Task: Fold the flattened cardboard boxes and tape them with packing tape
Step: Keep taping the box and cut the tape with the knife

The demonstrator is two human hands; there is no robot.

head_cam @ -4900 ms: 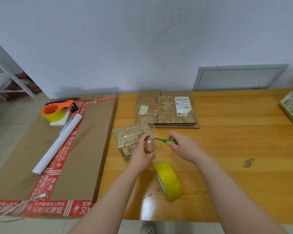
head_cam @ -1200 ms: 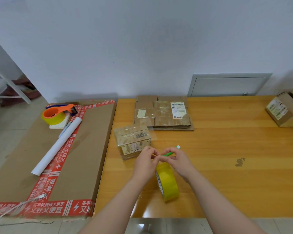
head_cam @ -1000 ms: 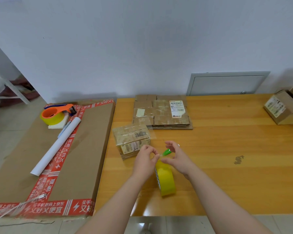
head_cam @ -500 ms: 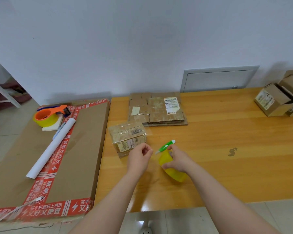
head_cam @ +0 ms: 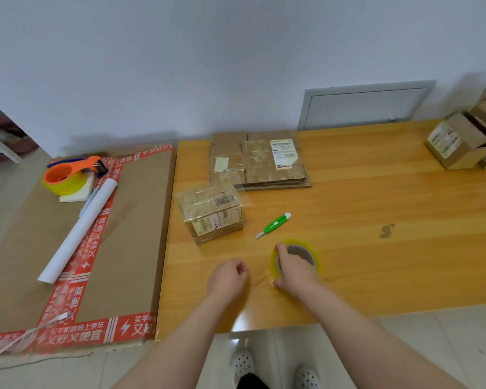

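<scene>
Half the view pale bare wall [head_cam: 236, 51], far beyond the left hand [head_cam: 227, 277] and right hand [head_cam: 296, 273]. Under both, close together at its near edge, a long wooden table [head_cam: 390, 276], running well off to the right of the right hand. Well left of the left hand, a big flat carton [head_cam: 129, 234] edged in red printed tape, butted against the table's end, with grey floor tiles [head_cam: 9, 197] further left still. Beyond and right of the right hand, a grey metal hatch [head_cam: 365, 108] set low in the wall. Straight ahead of the hands, a stack of flattened boxes [head_cam: 260, 164], one with a white label. Far right of the right hand, open cartons [head_cam: 460, 141] at the table's back corner. Just beyond the left hand, a small taped box [head_cam: 212, 216], shiny with clear tape. On the big carton, a white paper roll [head_cam: 79, 231] and an orange dispenser [head_cam: 68, 175] loaded with yellow tape. Under the right hand, flat on the table, the yellow tape roll [head_cam: 316, 259], fingers and thumb curled round its rim. Left hand curled into a loose fist, possibly pinching something, impossible to tell. Between roll and taped box, a green utility knife [head_cam: 275, 224], touching neither. Right of the right hand, a small dark stain [head_cam: 386, 230] on the wood.
</scene>
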